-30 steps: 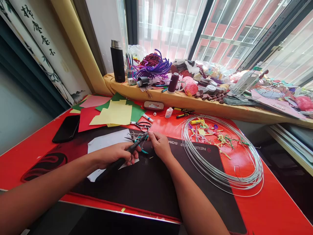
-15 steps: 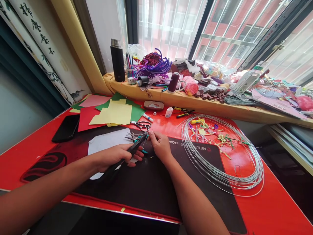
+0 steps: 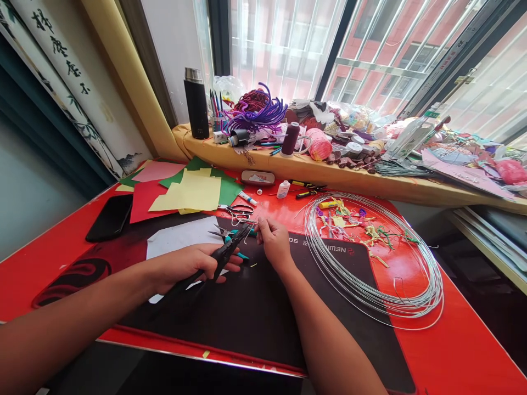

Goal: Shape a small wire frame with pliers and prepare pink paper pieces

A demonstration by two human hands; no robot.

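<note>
Black-handled pliers (image 3: 224, 253) are gripped in my left hand (image 3: 191, 266), their jaws angled up and to the right. A thin, pale bent wire (image 3: 247, 224) is at the jaw tips. My right hand (image 3: 275, 244) pinches the wire's other side between thumb and fingertips, just right of the jaws. Exactly where the jaws meet the wire is too small to make out. Under the pliers lies a teal-handled tool (image 3: 242, 256), partly hidden. White paper (image 3: 181, 237) rests beneath my left hand on the black desk mat (image 3: 255, 312).
A large coil of silver wire (image 3: 424, 291) lies at right, with colourful scraps (image 3: 379, 233) inside it. Small scissors (image 3: 236, 210), a small white bottle (image 3: 283, 189) and coloured paper sheets (image 3: 193, 192) lie behind my hands. A black phone (image 3: 109, 218) is at left; craft supplies crowd the sill.
My right hand has shifted slightly right, away from the plier jaws, and more of the wire shows between them. My left hand's fingers have moved a little on the plier handles.
</note>
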